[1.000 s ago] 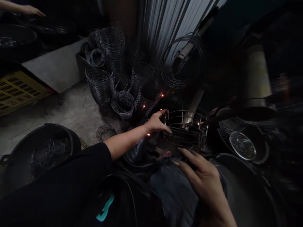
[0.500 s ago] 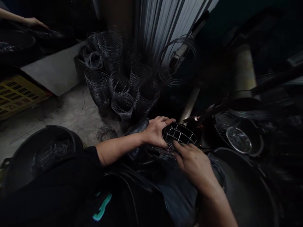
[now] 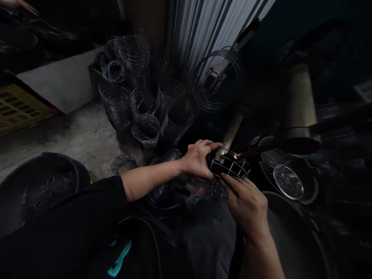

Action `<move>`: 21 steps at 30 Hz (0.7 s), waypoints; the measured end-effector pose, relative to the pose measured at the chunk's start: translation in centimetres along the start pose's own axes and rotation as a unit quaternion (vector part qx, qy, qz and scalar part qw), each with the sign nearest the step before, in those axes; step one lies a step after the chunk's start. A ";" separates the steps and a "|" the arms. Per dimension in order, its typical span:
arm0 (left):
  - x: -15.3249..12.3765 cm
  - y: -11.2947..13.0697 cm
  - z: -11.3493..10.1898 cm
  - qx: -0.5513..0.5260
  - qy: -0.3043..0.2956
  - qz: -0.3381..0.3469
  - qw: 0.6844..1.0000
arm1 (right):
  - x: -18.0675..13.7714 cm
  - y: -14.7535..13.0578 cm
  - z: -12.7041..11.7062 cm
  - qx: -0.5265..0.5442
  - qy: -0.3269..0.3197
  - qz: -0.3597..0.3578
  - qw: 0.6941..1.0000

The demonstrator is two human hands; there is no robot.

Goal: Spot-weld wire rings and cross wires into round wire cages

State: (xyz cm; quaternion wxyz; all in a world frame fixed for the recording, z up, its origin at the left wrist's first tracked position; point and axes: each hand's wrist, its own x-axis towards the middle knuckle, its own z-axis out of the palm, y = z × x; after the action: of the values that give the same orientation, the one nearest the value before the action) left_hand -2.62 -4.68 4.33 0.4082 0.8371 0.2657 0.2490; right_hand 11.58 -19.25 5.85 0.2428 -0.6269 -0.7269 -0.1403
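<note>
A small round wire basket (image 3: 229, 167) of crossed metal wires is held tilted between my two hands. My left hand (image 3: 200, 159) grips its left side, thumb and fingers spread around the rim. With bent fingers, my right hand (image 3: 247, 199) holds the near right edge; its fingertips are partly hidden against the wires. Just behind the basket, a pale metal rod (image 3: 232, 133) slants down toward it. A bright point shows at the basket's far rim, close to a dark bar; what it is I cannot make out.
Stacks of wire rings (image 3: 176, 124) stand on the concrete floor ahead. A wire coil (image 3: 216, 79) hangs on a bar. Black tubs stand left (image 3: 83, 174) and right (image 3: 290, 232). A pan holds a shiny round dish (image 3: 288, 182). A co-worker's hand (image 3: 21, 6) shows top left.
Both hands and the wire basket have shifted a little to the right, and the basket now overlaps the rod's lower end. My view has turned slightly. The co-worker's hand has moved up and left.
</note>
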 end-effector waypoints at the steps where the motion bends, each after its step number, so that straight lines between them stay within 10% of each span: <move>1: 0.4 0.0 0.0 0.000 0.000 -0.003 1.000 | 0.3 0.4 0.0 0.003 -0.007 0.004 1.000; 21: 3.1 -0.1 0.1 0.027 -0.004 -0.037 0.999 | 1.9 2.1 0.3 -0.009 -0.007 0.065 0.998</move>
State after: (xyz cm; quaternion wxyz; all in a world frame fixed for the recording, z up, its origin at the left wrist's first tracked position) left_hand -0.24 -2.70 4.82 0.3951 0.8388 0.3012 0.2229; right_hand 13.38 -17.15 6.37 0.2411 -0.6755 -0.6852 -0.1263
